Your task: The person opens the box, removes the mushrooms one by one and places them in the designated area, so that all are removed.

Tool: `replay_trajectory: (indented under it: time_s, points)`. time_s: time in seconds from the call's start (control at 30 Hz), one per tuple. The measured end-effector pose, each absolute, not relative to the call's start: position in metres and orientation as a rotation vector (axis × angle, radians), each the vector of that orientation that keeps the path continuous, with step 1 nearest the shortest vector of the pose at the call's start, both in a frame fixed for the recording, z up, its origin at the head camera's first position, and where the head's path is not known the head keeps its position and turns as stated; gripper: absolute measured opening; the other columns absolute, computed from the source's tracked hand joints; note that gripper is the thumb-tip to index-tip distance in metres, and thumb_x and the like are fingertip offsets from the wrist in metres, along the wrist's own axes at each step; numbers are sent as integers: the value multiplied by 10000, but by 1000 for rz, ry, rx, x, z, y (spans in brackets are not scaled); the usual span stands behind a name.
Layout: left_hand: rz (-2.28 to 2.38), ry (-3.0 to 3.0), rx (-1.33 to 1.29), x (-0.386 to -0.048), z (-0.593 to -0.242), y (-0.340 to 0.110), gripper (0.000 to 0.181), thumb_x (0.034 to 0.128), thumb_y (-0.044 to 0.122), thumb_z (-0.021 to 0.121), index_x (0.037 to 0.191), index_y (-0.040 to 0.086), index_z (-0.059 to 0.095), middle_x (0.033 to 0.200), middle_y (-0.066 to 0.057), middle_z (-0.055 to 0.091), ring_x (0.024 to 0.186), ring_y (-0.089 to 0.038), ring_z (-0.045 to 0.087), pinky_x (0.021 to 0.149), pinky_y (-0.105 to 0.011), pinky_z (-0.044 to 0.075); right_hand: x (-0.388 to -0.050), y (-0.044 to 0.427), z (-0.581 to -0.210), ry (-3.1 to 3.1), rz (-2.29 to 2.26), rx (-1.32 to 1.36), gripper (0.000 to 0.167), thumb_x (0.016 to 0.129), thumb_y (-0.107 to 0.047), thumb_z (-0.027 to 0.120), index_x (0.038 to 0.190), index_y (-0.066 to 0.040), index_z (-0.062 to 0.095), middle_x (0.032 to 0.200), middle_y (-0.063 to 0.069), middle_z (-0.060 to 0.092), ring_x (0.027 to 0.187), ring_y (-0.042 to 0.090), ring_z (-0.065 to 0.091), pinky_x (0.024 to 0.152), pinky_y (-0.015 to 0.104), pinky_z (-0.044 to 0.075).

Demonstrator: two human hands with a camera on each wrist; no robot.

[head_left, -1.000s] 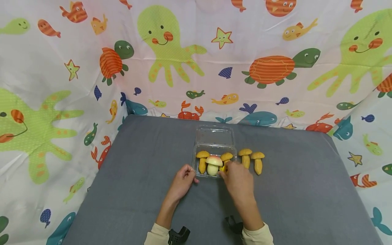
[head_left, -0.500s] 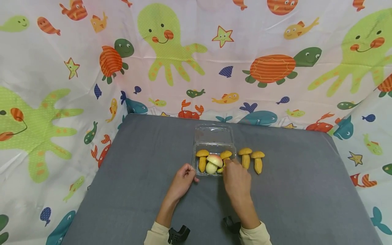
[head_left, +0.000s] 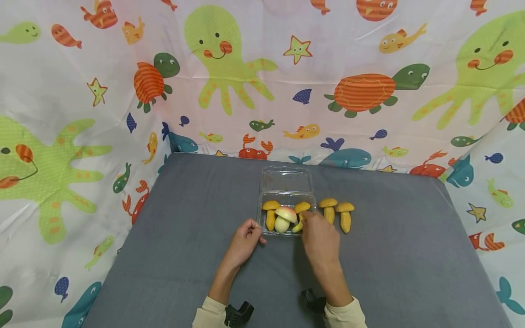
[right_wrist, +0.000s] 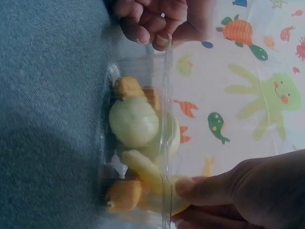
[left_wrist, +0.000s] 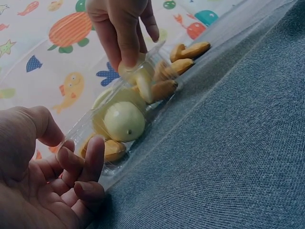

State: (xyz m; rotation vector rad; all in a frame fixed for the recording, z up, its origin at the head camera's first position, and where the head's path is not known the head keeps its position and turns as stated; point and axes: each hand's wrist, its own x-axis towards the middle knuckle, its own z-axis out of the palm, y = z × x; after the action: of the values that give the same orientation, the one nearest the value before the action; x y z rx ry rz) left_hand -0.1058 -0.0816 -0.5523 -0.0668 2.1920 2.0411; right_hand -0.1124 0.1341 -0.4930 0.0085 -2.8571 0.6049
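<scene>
A clear plastic clamshell box lies with its lid folded back. My left hand pinches its near left rim between thumb and finger. In the box are a brown-yellow toy mushroom at left, a thick pale toy mushroom with a pink-tinged cap, tilted, and another brown-yellow mushroom at right. My right hand, at the box's right side, pinches a yellow toy mushroom by its cap, the slim stem slanting into the box. In the head view my fingers hide most of it.
Two brown-yellow mushrooms lie side by side on the grey cloth, just right of the box. The open lid lies toward the back. A sea-animal printed curtain borders the table behind and at both sides.
The pale mushroom has tipped over, its stem now leaning left. My right hand shifted slightly left, then back right, with the yellow mushroom in its fingers. The left hand stays on the rim.
</scene>
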Motion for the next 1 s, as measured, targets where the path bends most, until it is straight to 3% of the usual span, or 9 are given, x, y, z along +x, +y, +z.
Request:
replay_trajectory:
  time_s: [0.33, 0.53, 1.0]
  points:
    - [1991, 2204, -29, -107, -555, -84, 116, 1042, 99, 555, 942, 54, 593, 823, -168, 673, 848, -287, 748, 674, -243, 422, -115, 144, -489, -2788, 726, 56, 240, 938, -36, 759, 1151, -127, 822, 1068, 77, 802, 787, 373, 751, 593, 529, 561]
    - [1977, 2219, -36, -108, -555, -84, 118, 1038, 102, 551, 934, 65, 591, 818, -142, 687, 830, -249, 748, 685, -251, 436, -116, 150, -488, -2726, 786, 67, 228, 945, -48, 763, 1137, -154, 827, 1097, 62, 803, 853, 364, 767, 659, 547, 576]
    - [2010, 2196, -32, -107, -554, -83, 113, 1038, 91, 563, 947, 34, 598, 845, -192, 694, 849, -297, 749, 698, -247, 440, -120, 161, -490, -2598, 910, 136, 223, 970, -42, 748, 1160, -142, 810, 1111, 97, 795, 962, 336, 769, 778, 514, 593]
